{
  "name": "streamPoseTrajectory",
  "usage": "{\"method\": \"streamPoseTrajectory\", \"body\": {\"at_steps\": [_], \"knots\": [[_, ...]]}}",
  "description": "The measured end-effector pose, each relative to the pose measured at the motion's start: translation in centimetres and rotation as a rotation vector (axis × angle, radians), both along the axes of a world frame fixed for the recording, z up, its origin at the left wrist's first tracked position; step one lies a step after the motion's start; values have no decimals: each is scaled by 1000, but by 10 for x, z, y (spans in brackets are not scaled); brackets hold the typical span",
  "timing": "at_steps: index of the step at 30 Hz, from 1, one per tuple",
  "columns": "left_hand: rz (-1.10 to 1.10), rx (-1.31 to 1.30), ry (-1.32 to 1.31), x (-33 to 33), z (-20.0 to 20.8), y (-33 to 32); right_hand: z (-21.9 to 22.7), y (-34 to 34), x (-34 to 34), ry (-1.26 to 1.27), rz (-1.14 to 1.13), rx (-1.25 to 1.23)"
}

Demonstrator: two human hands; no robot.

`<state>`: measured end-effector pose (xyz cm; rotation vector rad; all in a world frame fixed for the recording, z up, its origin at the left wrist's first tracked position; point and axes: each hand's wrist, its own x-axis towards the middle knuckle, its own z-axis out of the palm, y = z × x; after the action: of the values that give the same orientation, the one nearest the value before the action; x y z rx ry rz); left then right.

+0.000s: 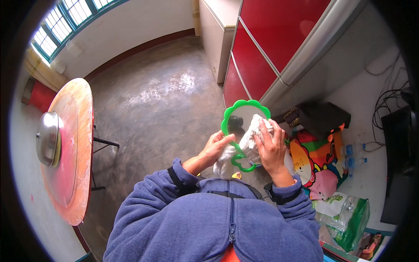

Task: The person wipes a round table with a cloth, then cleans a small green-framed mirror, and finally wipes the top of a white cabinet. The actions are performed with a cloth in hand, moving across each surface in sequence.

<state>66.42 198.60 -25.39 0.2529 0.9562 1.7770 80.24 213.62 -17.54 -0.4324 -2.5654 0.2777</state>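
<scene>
Two grips engage the green-framed mirror (238, 117): left hand (213, 147) grasps its lower-left rim; right hand (272, 149) holds bunched white cloth (249, 145) against its right face. Grey floor (152, 131) lies below the mirror.

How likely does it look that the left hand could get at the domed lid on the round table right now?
Probably not: the left hand is holding the green-framed mirror, and a stretch of floor seems to separate it from the round table bearing the domed lid.
</scene>
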Motion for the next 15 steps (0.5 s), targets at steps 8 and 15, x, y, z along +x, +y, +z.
{"method": "streamPoseTrajectory", "body": {"at_steps": [8, 15], "knots": [[-70, 31, 166, 0, -3, 7, 14, 14, -18, 27, -50, -51], [-133, 69, 243, 2, 2, 3, 19, -4, -41, -8, 156, -52]]}}
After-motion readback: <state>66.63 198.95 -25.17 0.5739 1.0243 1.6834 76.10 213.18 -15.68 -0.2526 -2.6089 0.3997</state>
